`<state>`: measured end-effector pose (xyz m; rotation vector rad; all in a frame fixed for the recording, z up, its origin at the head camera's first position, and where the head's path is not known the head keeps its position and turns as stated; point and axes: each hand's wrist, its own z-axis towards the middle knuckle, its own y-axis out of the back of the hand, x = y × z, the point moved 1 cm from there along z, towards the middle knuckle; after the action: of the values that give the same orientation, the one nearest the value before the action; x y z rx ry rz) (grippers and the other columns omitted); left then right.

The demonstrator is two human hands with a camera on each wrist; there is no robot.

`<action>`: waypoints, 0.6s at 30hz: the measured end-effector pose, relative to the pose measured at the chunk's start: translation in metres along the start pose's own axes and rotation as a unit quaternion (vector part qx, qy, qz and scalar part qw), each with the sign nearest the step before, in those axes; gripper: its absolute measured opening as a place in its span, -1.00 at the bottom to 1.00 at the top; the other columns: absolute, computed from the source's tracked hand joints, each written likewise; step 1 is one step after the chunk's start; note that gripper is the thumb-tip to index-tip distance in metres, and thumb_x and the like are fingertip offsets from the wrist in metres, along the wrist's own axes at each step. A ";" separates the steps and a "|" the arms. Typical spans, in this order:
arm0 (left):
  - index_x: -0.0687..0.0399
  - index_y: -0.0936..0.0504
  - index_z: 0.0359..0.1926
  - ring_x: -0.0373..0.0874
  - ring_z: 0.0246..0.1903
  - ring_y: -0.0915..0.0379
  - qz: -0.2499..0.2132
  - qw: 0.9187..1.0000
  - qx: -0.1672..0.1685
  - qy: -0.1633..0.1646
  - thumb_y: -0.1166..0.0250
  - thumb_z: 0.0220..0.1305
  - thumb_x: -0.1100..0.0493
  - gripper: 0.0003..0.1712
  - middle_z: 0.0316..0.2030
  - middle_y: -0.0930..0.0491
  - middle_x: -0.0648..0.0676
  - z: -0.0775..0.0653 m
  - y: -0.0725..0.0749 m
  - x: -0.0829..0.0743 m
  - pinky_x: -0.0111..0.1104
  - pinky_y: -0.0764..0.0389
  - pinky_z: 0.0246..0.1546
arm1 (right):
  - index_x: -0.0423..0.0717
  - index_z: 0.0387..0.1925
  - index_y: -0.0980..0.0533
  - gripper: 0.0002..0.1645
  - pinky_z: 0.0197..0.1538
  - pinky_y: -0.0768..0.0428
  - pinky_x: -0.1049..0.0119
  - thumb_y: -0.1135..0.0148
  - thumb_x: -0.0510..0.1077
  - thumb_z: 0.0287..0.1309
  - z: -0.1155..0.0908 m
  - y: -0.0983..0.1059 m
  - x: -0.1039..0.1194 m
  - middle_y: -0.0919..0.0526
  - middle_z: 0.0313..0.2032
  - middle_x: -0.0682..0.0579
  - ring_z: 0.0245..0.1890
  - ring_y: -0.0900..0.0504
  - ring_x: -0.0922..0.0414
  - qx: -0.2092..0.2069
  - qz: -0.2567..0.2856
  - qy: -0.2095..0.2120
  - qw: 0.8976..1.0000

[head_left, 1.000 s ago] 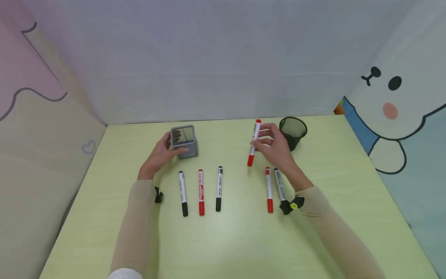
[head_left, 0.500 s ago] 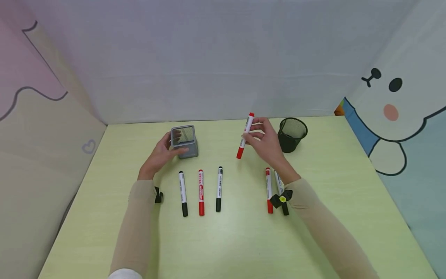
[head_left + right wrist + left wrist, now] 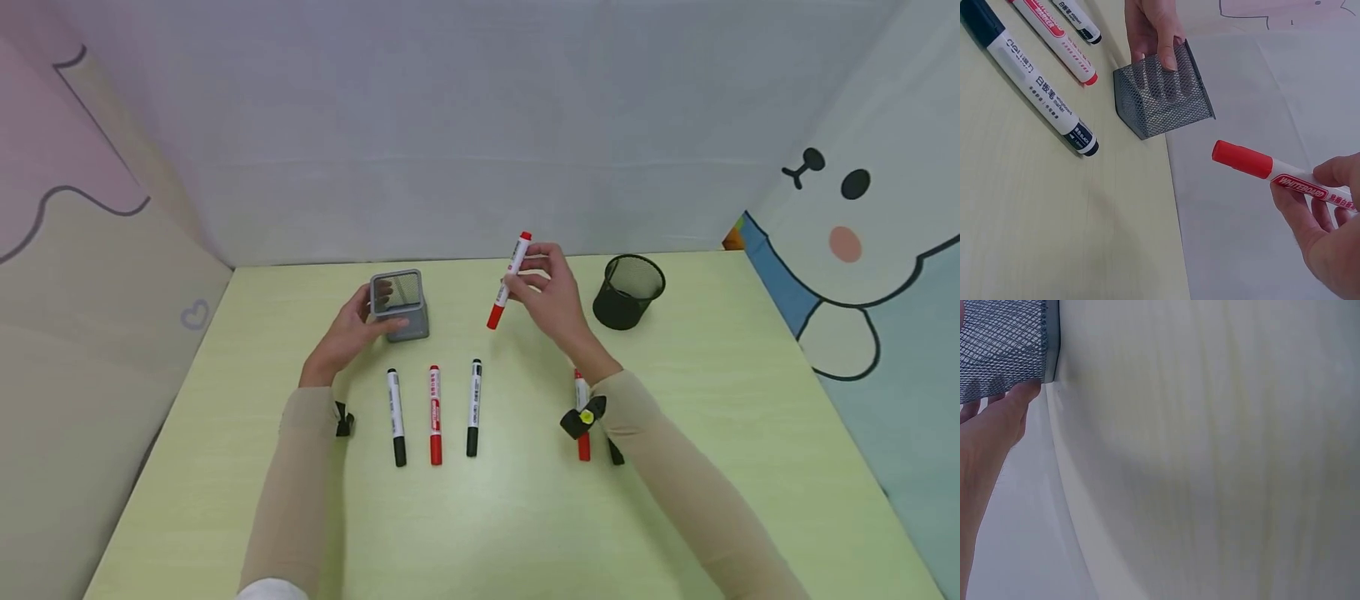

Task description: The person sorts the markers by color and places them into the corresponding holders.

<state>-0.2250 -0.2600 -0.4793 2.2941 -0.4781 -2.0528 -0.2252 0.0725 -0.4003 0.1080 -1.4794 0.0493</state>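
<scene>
My left hand [image 3: 347,336] grips a square grey mesh pen holder [image 3: 408,327] at the back left of the table, thumb on its near side and fingers around the far side. The same mesh holder [image 3: 1160,94] shows in the right wrist view with nothing seen inside it. Between thumb and fingers, my right hand [image 3: 551,296] pinches a red whiteboard marker [image 3: 510,279] above the table, its red cap tilted down to the left. In the right wrist view the cap of the marker [image 3: 1244,159] points toward the holder, with a gap between them.
A round black mesh pen holder [image 3: 628,293] stands at the back right. On the table [image 3: 480,533] lie a black marker [image 3: 396,417], a red marker [image 3: 435,415] and another black marker [image 3: 474,408]. My right wrist partly covers another red marker [image 3: 583,448] and black marker [image 3: 616,452].
My right hand has moved left with the red marker, away from the round black holder and closer to the square one. The left hand has stayed on the grey holder.
</scene>
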 end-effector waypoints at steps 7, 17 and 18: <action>-0.13 -0.11 0.59 -0.01 0.58 0.14 0.012 1.000 -0.004 0.004 -0.54 0.23 0.08 0.04 0.52 -0.16 0.05 0.000 0.000 0.007 0.06 -0.07 0.50 | -0.20 0.29 -0.25 -0.42 0.01 -0.70 0.16 -0.29 -0.31 0.36 0.002 -0.014 -0.004 -0.52 0.08 -0.22 0.04 -0.70 -0.12 0.003 0.054 0.007 0.999; -0.07 -0.11 0.58 -0.01 0.58 0.13 -0.008 1.000 -0.001 0.016 -0.51 0.26 0.15 0.02 0.50 -0.17 0.07 -0.005 -0.005 -0.008 0.03 -0.06 0.50 | -0.18 0.27 -0.27 -0.45 0.02 -0.71 0.15 -0.28 -0.37 0.35 0.011 -0.031 -0.008 -0.52 0.08 -0.21 -0.01 -0.72 -0.11 -0.002 0.085 0.025 0.996; -0.06 -0.11 0.58 -0.01 0.58 0.13 -0.007 1.000 -0.001 0.017 -0.51 0.26 0.16 0.01 0.49 -0.18 0.07 -0.006 -0.005 -0.011 0.03 -0.05 0.51 | -0.18 0.27 -0.28 -0.45 0.02 -0.70 0.15 -0.28 -0.36 0.35 0.012 -0.032 -0.008 -0.53 0.09 -0.22 -0.01 -0.73 -0.11 -0.003 0.082 0.026 0.996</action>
<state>-0.2188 -0.2536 -0.4689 2.3351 -0.4595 -2.0162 -0.2342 0.0395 -0.4084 -0.0194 -1.4347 0.1798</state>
